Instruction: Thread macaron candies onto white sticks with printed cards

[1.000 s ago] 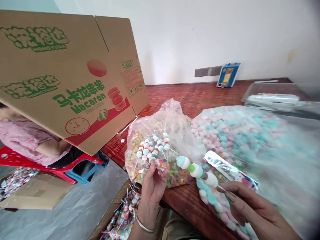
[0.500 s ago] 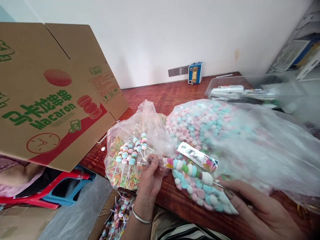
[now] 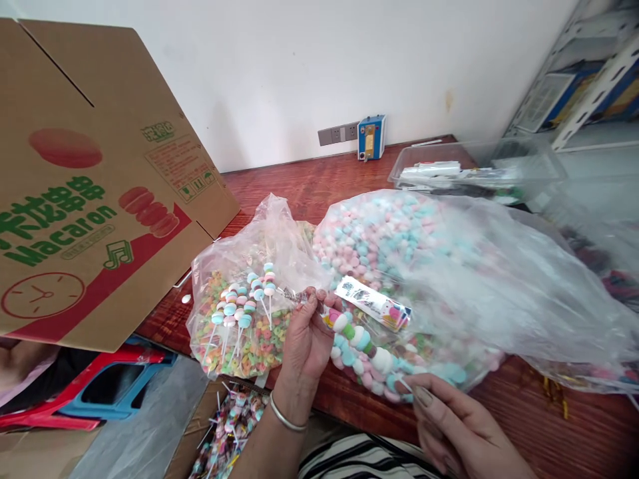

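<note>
My left hand [image 3: 307,342], with a metal bangle on its wrist, pinches a clear printed wrapper [image 3: 330,316] at the upper end of a candy skewer [image 3: 382,360]. White, green and pale blue pieces are strung along this skewer, which slants down to the right. Its stick is pinched by my right hand [image 3: 459,422]. Just above lies a flat printed wrapper [image 3: 372,301] on a bag of pink, blue and white marshmallows [image 3: 389,233]. Several bare marshmallow skewers [image 3: 243,303] rest on a clear bag of coloured cereal rings [image 3: 267,229] beside my left hand.
A large cardboard box [image 3: 104,266] leans at the left. Below the table edge, an open carton holds wrapped skewers [image 3: 234,426]. A blue device [image 3: 371,138] and a clear plastic bin [image 3: 399,174] stand behind. Red and blue stools [image 3: 100,392] and another person's arm are lower left.
The view has turned right, so the scene sits further left. Both hands still hold the skewer and wrapper; the skewer slants more steeply, and my right hand sits slightly lower.
</note>
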`<move>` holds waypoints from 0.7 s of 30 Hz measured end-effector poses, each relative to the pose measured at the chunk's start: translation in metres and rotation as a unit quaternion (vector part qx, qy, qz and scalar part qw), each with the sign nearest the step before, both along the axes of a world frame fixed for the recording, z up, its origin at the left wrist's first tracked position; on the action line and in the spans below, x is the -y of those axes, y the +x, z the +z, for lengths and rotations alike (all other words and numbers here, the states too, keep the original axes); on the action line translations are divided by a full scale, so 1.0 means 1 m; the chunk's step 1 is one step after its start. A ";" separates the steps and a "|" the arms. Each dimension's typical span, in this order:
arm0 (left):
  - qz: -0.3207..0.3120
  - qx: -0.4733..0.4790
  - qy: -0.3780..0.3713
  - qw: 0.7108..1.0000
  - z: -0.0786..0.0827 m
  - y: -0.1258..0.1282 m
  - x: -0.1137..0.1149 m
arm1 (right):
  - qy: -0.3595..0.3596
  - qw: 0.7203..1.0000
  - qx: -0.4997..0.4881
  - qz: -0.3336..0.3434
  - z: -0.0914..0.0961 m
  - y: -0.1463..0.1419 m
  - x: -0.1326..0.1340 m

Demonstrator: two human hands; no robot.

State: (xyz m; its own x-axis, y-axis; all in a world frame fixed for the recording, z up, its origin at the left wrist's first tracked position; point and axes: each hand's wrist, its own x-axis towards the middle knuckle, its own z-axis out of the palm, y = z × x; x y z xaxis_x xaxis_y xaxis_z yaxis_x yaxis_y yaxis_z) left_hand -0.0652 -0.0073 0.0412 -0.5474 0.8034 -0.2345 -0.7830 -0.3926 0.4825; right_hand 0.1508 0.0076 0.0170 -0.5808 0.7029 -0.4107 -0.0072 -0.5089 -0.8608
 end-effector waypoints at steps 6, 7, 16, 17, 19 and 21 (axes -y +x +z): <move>0.014 0.049 -0.019 0.999 0.004 0.012 -0.024 | -0.219 0.970 -0.097 0.030 0.004 -0.009 0.016; 0.019 0.046 -0.027 0.998 0.003 0.013 -0.026 | -0.219 0.970 -0.098 0.031 0.002 -0.009 0.017; 0.018 0.023 -0.079 0.996 -0.002 0.027 -0.035 | 0.242 0.964 0.110 0.023 -0.015 -0.006 0.008; 0.019 0.018 -0.083 0.996 -0.002 0.029 -0.036 | 0.298 0.945 0.137 0.015 -0.015 -0.006 0.006; 0.019 0.007 -0.086 0.996 0.000 0.031 -0.036 | 0.377 0.911 0.167 0.005 -0.015 -0.006 0.004; 0.018 0.003 -0.087 0.996 0.002 0.034 -0.036 | 0.429 0.886 0.176 -0.004 -0.017 -0.007 0.002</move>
